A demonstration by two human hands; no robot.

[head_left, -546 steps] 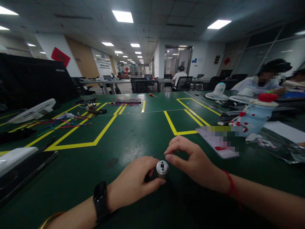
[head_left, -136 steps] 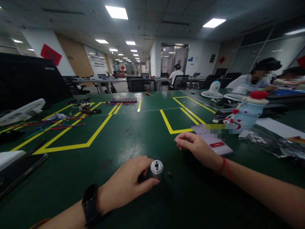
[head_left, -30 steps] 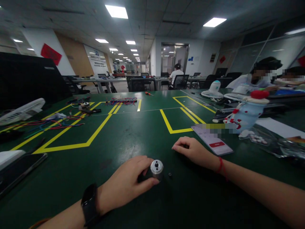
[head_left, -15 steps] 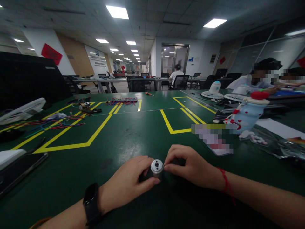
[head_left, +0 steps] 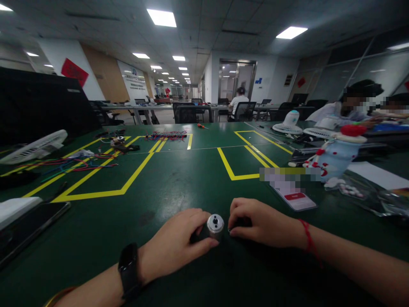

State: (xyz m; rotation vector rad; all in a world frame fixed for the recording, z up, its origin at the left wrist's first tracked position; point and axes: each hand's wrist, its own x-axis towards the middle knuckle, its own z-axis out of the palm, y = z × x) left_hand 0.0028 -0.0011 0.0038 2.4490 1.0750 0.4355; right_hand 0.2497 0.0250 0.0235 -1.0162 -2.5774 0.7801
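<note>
The head view looks forward and down over the green table [head_left: 179, 183], with left hand [head_left: 180, 236] and right hand [head_left: 265, 224] near, a glass door [head_left: 229, 81] far off.

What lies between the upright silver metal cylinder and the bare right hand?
In the head view, a narrow strip of green tabletop separates the cylinder from the right hand, whose fingertips meet a tiny grey piece.

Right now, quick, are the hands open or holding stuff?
Left hand: closed, holding the metal cylinder.
Right hand: curled, with a tiny part at its thumb; can't tell whether it's gripped.
</note>
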